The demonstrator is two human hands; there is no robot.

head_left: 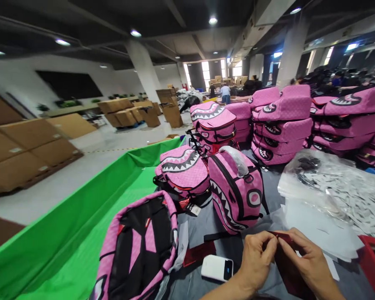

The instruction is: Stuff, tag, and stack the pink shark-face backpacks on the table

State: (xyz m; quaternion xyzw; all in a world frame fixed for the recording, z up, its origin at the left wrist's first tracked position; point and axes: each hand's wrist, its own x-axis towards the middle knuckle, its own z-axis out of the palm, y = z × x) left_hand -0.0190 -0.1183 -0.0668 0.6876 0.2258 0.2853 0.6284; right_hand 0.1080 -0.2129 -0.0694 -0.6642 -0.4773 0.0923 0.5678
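Observation:
Both hands meet at the lower right over a dark red flat piece (pixel 290 268), whose exact kind I cannot make out. My left hand (pixel 256 255) pinches its top edge between thumb and finger. On the other side, my right hand (pixel 311 259) grips the same edge, fingers curled behind it. Just beyond them a pink backpack (pixel 234 191) with a shark-mouth print stands upright, clear plastic around its handle. Left of my left hand lies a white power bank (pixel 217 268) with a small dark display, beside a dark red flat packet (pixel 199 253).
Another pink backpack (pixel 143 246) lies straps-up at the left. Stacks of pink backpacks (pixel 281 125) stand behind. Clear plastic bags (pixel 337 191) cover the right side. A green sheet-lined edge (pixel 81 216) borders the table. Cardboard boxes (pixel 28 146) and people (pixel 225 92) are farther off.

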